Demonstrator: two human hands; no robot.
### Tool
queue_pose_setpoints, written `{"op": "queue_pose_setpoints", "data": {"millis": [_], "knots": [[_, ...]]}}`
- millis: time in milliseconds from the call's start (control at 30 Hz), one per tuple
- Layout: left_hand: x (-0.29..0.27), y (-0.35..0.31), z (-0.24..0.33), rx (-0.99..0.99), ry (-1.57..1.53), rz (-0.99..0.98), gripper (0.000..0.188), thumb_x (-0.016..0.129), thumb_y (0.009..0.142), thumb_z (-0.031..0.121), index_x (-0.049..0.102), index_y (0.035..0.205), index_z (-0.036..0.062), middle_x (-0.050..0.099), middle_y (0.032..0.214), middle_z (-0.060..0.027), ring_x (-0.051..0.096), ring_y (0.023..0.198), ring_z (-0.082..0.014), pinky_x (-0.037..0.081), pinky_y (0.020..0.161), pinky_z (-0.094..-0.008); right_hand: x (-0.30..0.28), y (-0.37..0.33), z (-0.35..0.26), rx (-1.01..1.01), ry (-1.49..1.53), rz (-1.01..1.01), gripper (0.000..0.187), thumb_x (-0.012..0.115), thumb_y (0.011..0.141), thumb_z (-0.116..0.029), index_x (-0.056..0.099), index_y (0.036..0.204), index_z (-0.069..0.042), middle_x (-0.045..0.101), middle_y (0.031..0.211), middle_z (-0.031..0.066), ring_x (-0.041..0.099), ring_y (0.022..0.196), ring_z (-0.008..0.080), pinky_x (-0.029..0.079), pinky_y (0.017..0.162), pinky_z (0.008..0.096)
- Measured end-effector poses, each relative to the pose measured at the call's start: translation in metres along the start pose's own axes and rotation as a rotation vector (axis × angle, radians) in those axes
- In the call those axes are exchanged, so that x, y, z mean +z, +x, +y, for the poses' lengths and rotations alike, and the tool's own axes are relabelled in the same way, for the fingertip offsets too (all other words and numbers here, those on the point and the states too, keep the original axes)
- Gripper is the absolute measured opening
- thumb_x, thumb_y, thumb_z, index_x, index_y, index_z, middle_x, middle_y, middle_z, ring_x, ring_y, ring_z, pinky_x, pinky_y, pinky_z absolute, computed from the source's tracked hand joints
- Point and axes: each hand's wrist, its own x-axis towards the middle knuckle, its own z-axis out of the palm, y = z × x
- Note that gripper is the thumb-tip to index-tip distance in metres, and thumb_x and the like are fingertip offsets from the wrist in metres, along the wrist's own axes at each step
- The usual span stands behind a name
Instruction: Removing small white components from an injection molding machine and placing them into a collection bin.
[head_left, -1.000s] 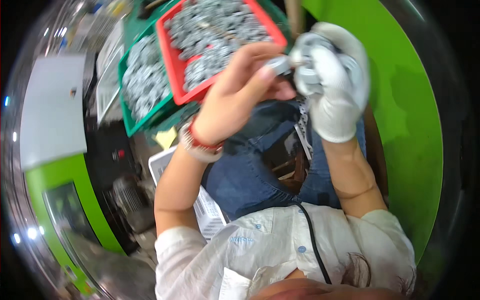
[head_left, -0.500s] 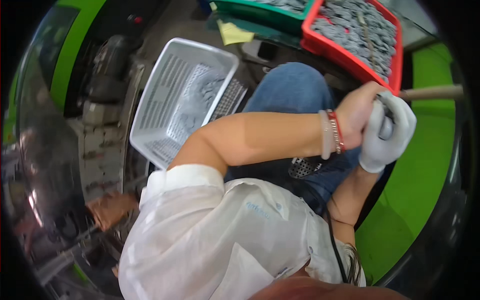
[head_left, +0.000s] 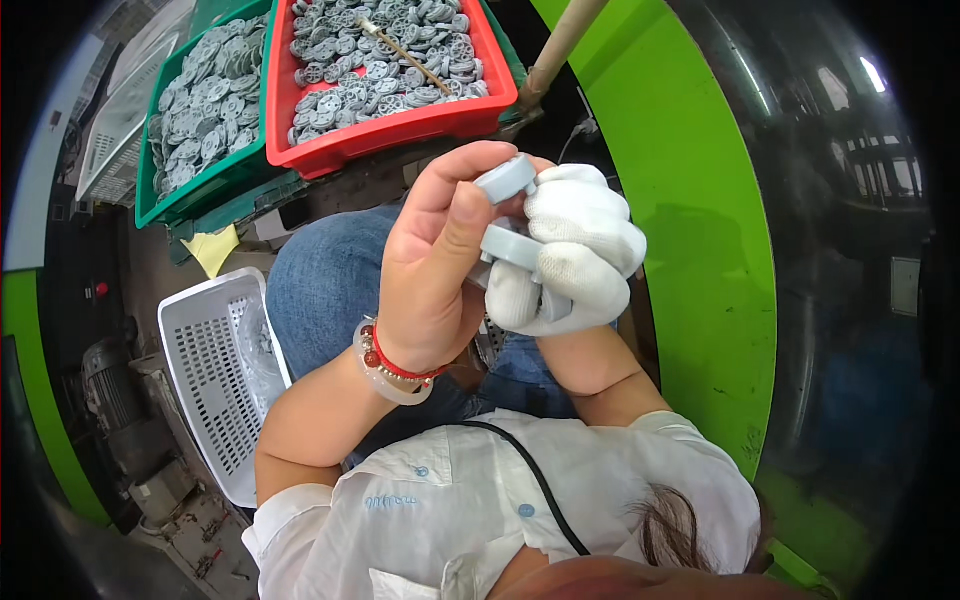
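My left hand, bare and with bracelets at the wrist, pinches a round light-grey plastic part between thumb and fingers. In a white knitted glove, my right hand is closed around a second grey plastic part, seen nearly edge-on. More grey shows between the gloved fingers, but how many pieces are there I cannot tell. Both hands are close together above my lap. Beyond them, a red bin holds many grey spoked discs, with a thin stick lying on top.
Left of the red bin stands a green bin of similar grey discs. A white perforated basket with clear plastic inside is beside my left knee. A wooden pole rises behind the bins. Green machine panels border the right side.
My view has swung to the right, bringing both hands to mid-picture. They have shifted from overlapping to side by side, and the grey parts in them now show clearly.
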Motion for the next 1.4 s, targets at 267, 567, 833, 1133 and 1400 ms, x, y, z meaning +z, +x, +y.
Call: {"op": "queue_pose_setpoints", "data": {"millis": [267,567,833,1133,1400], "knots": [[0.000,-0.002,-0.002,0.007,0.041,-0.094,0.043,0.045,0.099,0.029,0.042,0.132,0.0019,0.052,0.130,-0.0195,0.054,0.116,-0.0253,0.043,0.099,-0.0397,-0.009,-0.010,0.002,-0.052,-0.017,-0.044,0.025,0.078,0.067,-0.019,0.067,0.090,-0.017,0.063,0.094,0.0034,0.062,0.084,0.0264,0.051,0.071,0.0424],[-0.004,0.001,0.001,0.016,0.060,-0.266,0.044,0.040,0.101,0.030,0.040,0.133,0.0006,0.045,0.135,-0.0215,0.048,0.123,-0.0302,0.039,0.103,-0.0429,-0.029,-0.003,-0.002,0.026,-0.022,-0.337,0.030,0.080,0.069,-0.028,0.061,0.089,-0.015,0.063,0.093,0.0049,0.063,0.083,0.0272,0.049,0.071,0.0412],[-0.004,0.001,-0.001,0.024,0.037,-0.301,0.041,0.038,0.101,0.027,0.040,0.133,0.0004,0.042,0.137,-0.0228,0.047,0.124,-0.0323,0.039,0.103,-0.0438,-0.025,-0.003,-0.001,0.001,0.006,-0.289,0.026,0.078,0.067,-0.023,0.064,0.088,-0.015,0.065,0.094,0.0061,0.064,0.083,0.0257,0.050,0.070,0.0397],[-0.001,-0.001,-0.002,0.016,-0.034,-0.215,0.045,0.043,0.100,0.030,0.040,0.134,0.0000,0.044,0.136,-0.0199,0.049,0.121,-0.0281,0.039,0.103,-0.0397,-0.014,-0.004,0.003,-0.028,0.016,-0.098,0.025,0.077,0.064,-0.017,0.069,0.088,-0.015,0.063,0.090,0.0034,0.062,0.078,0.0246,0.050,0.067,0.0411],[-0.002,-0.005,-0.005,0.052,0.068,-0.125,0.042,0.046,0.099,0.019,0.039,0.135,-0.0004,0.048,0.132,-0.0149,0.051,0.118,-0.0219,0.041,0.100,-0.0354,-0.010,0.007,0.002,0.115,0.140,-0.036,0.024,0.071,0.061,-0.003,0.069,0.084,-0.010,0.061,0.072,0.0041,0.059,0.061,0.0236,0.048,0.060,0.0366]]}}
